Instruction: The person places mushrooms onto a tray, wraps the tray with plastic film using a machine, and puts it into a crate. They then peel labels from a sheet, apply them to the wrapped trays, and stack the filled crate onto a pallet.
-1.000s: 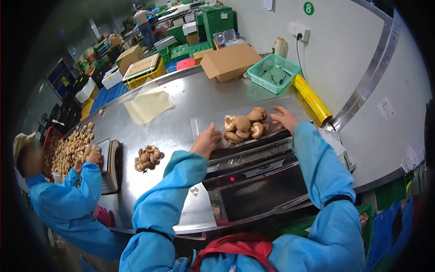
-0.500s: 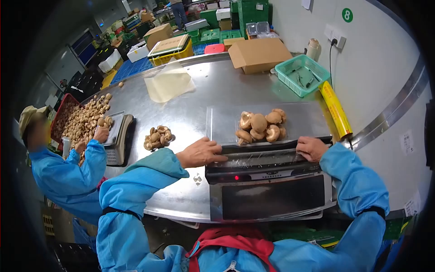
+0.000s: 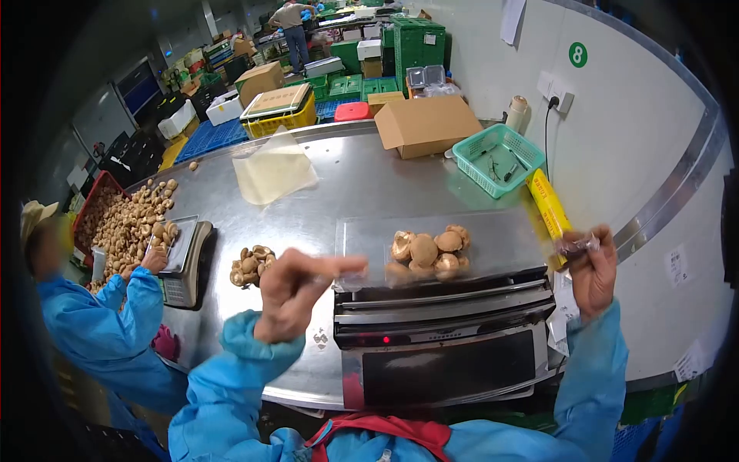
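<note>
My left hand and my right hand are raised above the wrapping machine. Each pinches one end of a clear sheet of cling film, which is stretched between them. Through the film I see a small heap of brown mushrooms lying on the machine's flat top. The left hand pinches the film's left corner with its fingers pointing right. The right hand grips the bunched right end, close to the yellow film roll.
A second small mushroom heap lies on the steel table beside a scale. A co-worker in blue sorts a large mushroom pile at the left. A green basket, cardboard box and loose plastic sheet sit farther back.
Both hands have left the machine's front bar and risen, moving apart. The film is now lifted and stretched over the mushrooms.
</note>
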A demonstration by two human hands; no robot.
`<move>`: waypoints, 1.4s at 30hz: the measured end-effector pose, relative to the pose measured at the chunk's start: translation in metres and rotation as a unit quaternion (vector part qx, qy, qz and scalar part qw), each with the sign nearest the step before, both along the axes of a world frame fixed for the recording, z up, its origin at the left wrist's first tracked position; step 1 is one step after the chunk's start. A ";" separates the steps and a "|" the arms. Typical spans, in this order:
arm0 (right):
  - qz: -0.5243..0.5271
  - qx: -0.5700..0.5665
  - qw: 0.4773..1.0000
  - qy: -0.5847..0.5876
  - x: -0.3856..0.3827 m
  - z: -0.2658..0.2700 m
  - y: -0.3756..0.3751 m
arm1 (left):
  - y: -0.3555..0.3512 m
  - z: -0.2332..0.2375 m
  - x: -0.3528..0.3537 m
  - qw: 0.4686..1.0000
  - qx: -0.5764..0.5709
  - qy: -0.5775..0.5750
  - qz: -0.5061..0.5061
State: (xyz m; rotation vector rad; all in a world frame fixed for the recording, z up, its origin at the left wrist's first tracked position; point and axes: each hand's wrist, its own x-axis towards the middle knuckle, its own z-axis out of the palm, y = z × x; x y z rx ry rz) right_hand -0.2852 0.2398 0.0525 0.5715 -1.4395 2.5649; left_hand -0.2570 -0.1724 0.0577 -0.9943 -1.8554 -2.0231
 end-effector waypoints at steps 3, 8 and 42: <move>-0.155 0.422 0.861 0.238 -0.083 -0.019 -0.018 | 0.012 -0.008 -0.086 0.935 -0.247 0.202 0.157; -0.140 0.739 0.504 0.423 -0.182 -0.087 -0.023 | -0.006 -0.083 -0.186 0.738 -0.568 0.328 0.156; 0.198 0.053 0.839 -0.504 0.098 -0.195 -0.024 | 0.046 -0.203 0.104 0.751 0.164 -0.640 0.009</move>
